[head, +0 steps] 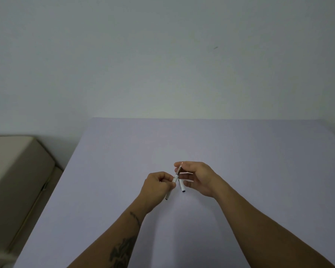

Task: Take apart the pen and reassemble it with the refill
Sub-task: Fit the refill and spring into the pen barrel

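handling: I'd guess the thin refill (178, 169) is light and bendy, so pinch it near the barrel mouth

looks: white pen barrel (174, 179), dark end; a second white piece (182, 187) (cap, maybe)

grip: left hand (156, 187) clenched round barrel; right hand (196, 177) pinching refill

where: held just above the lilac table (240, 161), mid-frame

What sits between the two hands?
In the head view, a thin refill runs from the left hand's white barrel to the right hand's fingertips.
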The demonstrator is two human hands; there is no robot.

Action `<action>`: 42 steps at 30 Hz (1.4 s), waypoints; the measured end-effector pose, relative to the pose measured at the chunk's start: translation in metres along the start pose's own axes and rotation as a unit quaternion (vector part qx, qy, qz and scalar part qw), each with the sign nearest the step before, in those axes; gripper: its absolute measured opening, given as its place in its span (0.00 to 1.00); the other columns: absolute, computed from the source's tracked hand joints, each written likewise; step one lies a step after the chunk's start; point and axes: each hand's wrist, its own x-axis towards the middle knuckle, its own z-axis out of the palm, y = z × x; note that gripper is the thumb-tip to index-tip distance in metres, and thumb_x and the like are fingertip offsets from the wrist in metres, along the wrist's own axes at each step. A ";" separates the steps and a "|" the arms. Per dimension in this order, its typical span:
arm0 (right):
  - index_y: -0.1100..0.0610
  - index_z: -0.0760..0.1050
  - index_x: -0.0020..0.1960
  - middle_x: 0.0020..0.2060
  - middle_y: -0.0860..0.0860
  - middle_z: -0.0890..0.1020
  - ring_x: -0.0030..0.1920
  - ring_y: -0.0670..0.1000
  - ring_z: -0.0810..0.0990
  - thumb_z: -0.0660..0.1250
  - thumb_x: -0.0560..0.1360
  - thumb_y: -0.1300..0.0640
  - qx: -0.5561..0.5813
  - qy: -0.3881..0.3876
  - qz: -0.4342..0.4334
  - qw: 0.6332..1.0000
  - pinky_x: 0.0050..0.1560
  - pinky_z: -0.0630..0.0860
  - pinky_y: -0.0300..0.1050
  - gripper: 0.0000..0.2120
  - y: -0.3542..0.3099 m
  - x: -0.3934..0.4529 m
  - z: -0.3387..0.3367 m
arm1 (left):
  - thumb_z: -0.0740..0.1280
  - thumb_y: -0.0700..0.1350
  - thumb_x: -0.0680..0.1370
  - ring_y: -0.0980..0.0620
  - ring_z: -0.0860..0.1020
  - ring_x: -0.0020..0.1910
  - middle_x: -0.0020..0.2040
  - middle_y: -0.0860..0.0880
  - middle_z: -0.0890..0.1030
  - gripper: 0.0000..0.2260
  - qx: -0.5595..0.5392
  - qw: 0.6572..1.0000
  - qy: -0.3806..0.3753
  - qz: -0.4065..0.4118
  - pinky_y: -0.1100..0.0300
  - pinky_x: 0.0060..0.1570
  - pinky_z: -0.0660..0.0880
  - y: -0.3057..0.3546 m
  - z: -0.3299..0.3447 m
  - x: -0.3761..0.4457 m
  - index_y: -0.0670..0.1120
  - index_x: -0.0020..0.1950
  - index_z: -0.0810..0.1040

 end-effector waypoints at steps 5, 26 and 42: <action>0.58 0.84 0.49 0.43 0.50 0.87 0.45 0.49 0.84 0.64 0.80 0.61 -0.012 0.011 -0.019 1.000 0.48 0.77 0.47 0.09 0.002 -0.001 0.006 | 0.71 0.38 0.73 0.49 0.76 0.37 0.33 0.48 0.79 0.06 -0.014 1.000 -0.005 0.001 0.53 0.45 0.76 0.002 -0.001 -0.002 0.48 0.39 0.83; 0.58 0.80 0.41 0.41 0.53 0.84 0.44 0.51 0.82 0.67 0.78 0.59 -0.020 0.054 -0.013 0.998 0.43 0.75 0.46 0.08 0.008 -0.007 0.019 | 0.70 0.38 0.74 0.51 0.76 0.36 0.34 0.49 0.78 0.04 -0.012 1.000 -0.001 -0.001 0.64 0.33 0.73 0.003 -0.003 -0.014 0.45 0.41 0.82; 0.58 0.84 0.48 0.44 0.52 0.86 0.47 0.50 0.83 0.65 0.79 0.61 -0.022 0.059 -0.029 0.998 0.44 0.78 0.44 0.08 0.010 -0.007 0.022 | 0.70 0.39 0.74 0.54 0.75 0.33 0.33 0.50 0.78 0.04 -0.001 1.000 0.012 0.001 0.66 0.30 0.71 0.000 -0.007 -0.014 0.46 0.41 0.82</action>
